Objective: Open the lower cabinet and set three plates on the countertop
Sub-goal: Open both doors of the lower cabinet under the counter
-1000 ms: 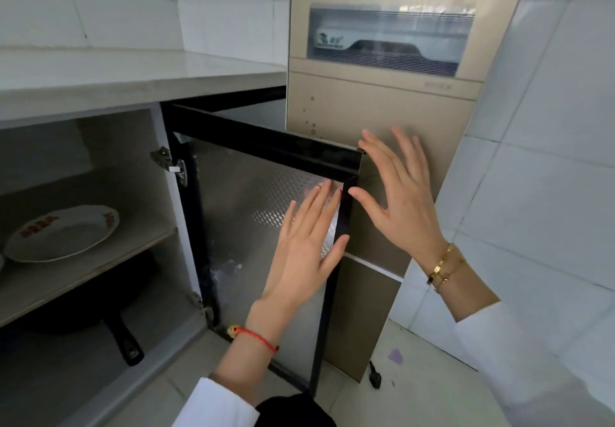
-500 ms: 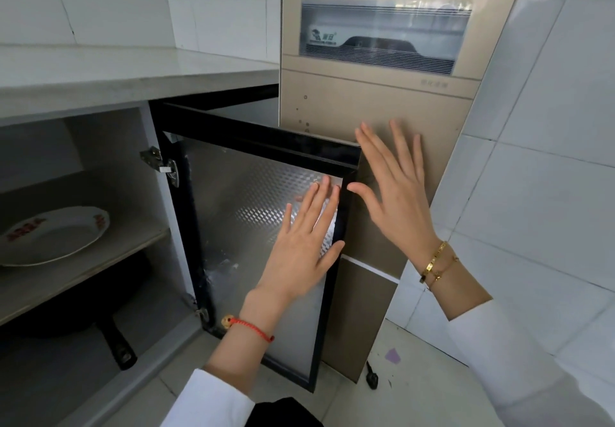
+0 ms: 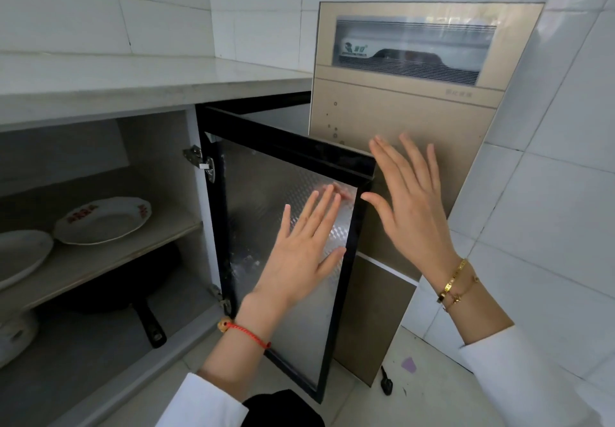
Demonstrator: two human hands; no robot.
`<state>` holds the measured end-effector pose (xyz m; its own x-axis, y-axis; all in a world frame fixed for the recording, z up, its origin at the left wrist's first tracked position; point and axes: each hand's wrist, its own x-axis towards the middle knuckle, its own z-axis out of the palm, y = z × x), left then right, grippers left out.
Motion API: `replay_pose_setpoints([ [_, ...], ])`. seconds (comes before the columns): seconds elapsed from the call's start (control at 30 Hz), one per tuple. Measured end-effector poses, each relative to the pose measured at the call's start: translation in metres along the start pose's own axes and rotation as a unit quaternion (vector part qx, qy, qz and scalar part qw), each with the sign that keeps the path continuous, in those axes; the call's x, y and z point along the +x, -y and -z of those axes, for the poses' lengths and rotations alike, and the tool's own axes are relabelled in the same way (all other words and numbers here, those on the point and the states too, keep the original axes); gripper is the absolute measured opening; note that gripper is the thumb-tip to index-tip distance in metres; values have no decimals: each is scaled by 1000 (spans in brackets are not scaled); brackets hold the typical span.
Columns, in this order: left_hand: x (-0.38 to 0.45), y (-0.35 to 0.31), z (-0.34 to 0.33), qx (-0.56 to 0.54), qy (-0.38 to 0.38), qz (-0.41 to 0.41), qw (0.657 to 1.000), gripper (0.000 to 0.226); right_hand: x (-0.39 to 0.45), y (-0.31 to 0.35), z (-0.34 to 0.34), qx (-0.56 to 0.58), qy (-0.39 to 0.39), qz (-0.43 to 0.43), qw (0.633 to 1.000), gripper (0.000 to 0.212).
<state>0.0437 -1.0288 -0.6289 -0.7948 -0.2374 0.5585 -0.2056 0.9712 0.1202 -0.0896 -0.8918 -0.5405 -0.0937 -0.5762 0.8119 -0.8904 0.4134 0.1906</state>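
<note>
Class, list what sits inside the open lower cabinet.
On the shelf: two plates. Below: a black pan and a white pot, partly cut off. Anything farther left is out of view.

White tiled walls (image 3: 549, 193), pale floor (image 3: 416, 403)

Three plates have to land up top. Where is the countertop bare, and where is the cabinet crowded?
The countertop shows bare from the tiled wall to the gold appliance. Crowded: the cabinet shelf, with two plates almost touching, and a black pan below.
</note>
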Motion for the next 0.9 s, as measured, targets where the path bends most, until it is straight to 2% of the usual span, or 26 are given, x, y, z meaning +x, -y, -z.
replay_pose_setpoints([
  [0.13,-14,10,23,-13,-34,40,999,70,3,25,10,50,-75,32,995,47],
  [0.2,-25,18,39,-18,-46,57,997,70,7,44,11,85,-87,49,991,44],
  [0.33,-56,37,73,-5,-69,105,992,69,12,86,5,144,-64,72,985,43],
  [0.53,-130,64,129,70,-107,206,970,64,16,162,-15,237,-33,97,966,43],
  [0.9,-268,91,210,198,-138,387,890,63,26,300,-26,382,38,169,908,46],
])
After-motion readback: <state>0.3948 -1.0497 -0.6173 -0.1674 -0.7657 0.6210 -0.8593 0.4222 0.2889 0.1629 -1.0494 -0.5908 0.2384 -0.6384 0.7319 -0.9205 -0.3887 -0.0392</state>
